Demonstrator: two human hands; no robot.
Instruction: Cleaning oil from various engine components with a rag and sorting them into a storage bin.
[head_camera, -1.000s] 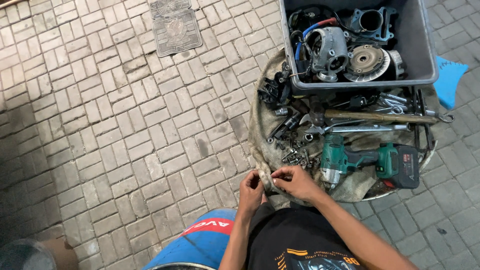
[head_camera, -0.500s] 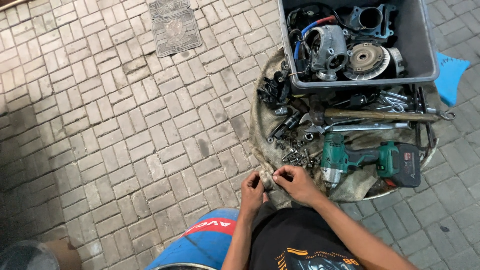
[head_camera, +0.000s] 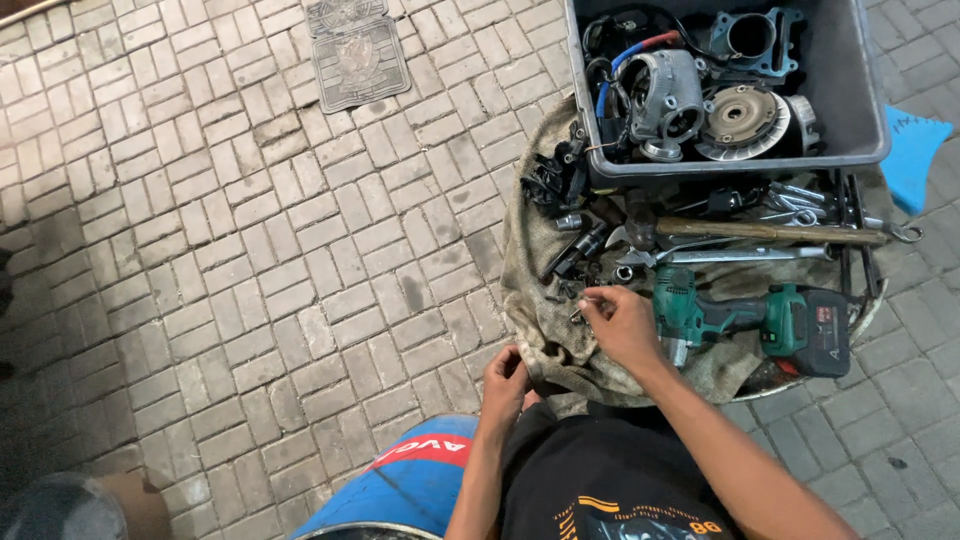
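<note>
Brick paving (head_camera: 250, 260) | grey bin (head_camera: 850, 110): engine parts (head_camera: 700, 105) | left hand (head_camera: 505, 385) pinches cloth (head_camera: 545, 320) | right hand (head_camera: 620, 325) pinches small part (head_camera: 583, 303)

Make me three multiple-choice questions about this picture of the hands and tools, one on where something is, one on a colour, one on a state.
1. Where does the green cordless drill lie?
A. on the cloth-covered tray, right of the right hand
B. inside the grey bin
C. on the brick paving

2. What colour is the bin holding the engine parts?
A. red
B. grey
C. yellow

3. What is the left hand doing?
A. lying open on the paving
B. gripping the drill
C. pinching the edge of the cloth

Answers: 1 A, the drill rests on the cloth beside the right hand; 2 B, its walls are grey; 3 C, its fingers close on the cloth's edge.
</note>
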